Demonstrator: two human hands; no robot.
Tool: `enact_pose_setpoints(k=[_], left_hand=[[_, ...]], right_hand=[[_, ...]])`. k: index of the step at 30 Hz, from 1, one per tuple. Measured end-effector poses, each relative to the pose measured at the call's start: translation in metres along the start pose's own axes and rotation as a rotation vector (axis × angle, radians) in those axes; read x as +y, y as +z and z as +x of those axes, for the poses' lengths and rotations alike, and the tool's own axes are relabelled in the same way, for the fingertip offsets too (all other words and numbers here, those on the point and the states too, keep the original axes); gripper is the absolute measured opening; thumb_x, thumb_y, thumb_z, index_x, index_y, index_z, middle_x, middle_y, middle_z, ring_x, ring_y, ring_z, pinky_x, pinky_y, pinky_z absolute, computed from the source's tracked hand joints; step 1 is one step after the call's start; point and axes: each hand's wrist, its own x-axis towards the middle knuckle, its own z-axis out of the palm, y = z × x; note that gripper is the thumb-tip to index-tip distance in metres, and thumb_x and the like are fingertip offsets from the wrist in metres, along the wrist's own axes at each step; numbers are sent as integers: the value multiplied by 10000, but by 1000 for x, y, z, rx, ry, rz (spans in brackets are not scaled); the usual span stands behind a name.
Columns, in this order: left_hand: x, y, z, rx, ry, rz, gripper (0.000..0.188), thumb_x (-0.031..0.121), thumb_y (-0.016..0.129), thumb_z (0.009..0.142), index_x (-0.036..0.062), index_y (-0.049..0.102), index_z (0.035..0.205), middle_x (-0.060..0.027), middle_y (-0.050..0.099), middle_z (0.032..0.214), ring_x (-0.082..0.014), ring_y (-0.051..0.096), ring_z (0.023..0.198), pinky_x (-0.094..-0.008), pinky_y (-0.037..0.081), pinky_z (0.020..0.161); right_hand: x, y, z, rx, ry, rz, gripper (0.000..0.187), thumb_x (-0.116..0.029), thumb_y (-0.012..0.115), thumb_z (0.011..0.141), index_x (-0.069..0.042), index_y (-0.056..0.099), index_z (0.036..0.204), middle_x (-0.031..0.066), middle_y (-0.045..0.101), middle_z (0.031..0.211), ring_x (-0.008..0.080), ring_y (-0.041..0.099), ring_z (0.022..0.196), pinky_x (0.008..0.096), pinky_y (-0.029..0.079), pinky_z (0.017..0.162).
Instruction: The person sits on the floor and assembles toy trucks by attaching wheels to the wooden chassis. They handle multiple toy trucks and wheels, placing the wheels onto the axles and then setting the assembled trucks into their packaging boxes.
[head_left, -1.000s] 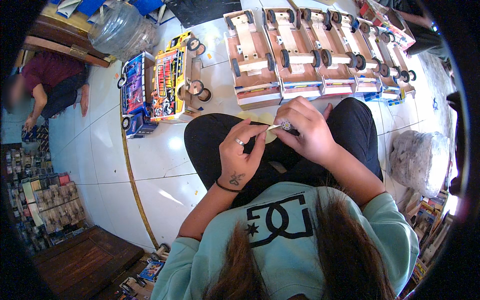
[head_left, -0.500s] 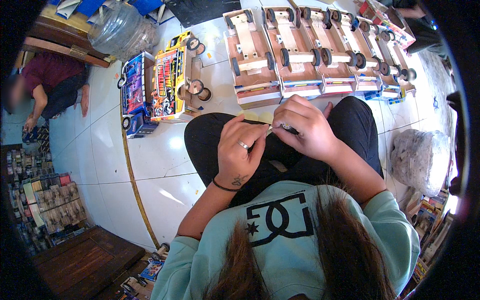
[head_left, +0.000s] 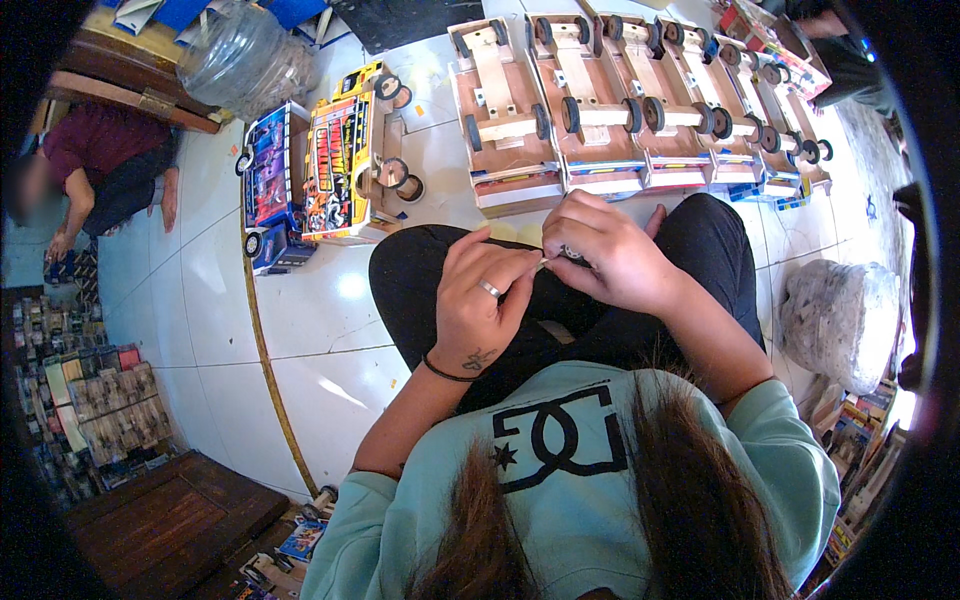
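Note:
My right hand (head_left: 610,255) is closed around a small dark toy wheel (head_left: 572,252) with a pale hub, mostly hidden by the fingers. Thumb and forefinger of my left hand (head_left: 485,285), which wears a ring, pinch together close to the right fingertips. Between the two hands a tiny pale piece (head_left: 543,263) shows, too small to make out. Both hands are over my crossed legs. Beyond them, several wooden toy trucks (head_left: 595,120) lie in a row with undersides and black wheels showing.
Left of my knees lie a yellow toy truck (head_left: 340,160) and a blue one (head_left: 272,190) on white tiles. A clear plastic container (head_left: 245,60) stands behind them, a wrapped bundle (head_left: 840,320) at right. Another person (head_left: 105,165) is at far left; a wooden panel (head_left: 180,525) is lower left.
My left fingertips have shifted slightly toward the right hand, and the wheel has turned a little in the right fingers. A wheel on the far-right truck looks less blurred.

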Motion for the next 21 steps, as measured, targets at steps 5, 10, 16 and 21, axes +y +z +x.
enact_pose_setpoints(k=[5, 10, 16, 21], left_hand=[[-1, 2, -1, 1, -23, -19, 152, 8, 660, 772, 58, 657, 915, -79, 656, 807, -233, 631, 771, -429, 454, 908], [0, 4, -1, -2, -45, -35, 140, 15, 659, 770, 60, 655, 902, -86, 654, 803, -244, 634, 777, -435, 457, 908], [2, 4, 7, -78, -229, -123, 116, 59, 674, 764, 41, 650, 876, -108, 663, 813, -242, 648, 755, -360, 492, 811], [0, 2, 15, -215, -441, -241, 103, 53, 670, 777, 1, 629, 855, -121, 666, 799, -210, 659, 736, -283, 502, 693]], right_hand=[[-1, 1, 0, -32, 18, -49, 202, -46, 663, 726, -37, 502, 848, 116, 521, 863, 320, 526, 871, 399, 451, 771], [-1, 0, 0, -50, 22, -84, 197, -50, 657, 728, -29, 506, 853, 121, 518, 863, 317, 525, 875, 398, 452, 778], [0, 2, -2, 15, 28, -138, 230, -8, 703, 658, -33, 531, 808, 96, 550, 891, 292, 549, 853, 378, 463, 742], [-1, 11, -1, 106, 14, -180, 213, -10, 719, 624, -41, 557, 759, 68, 559, 911, 263, 551, 846, 365, 467, 738]])
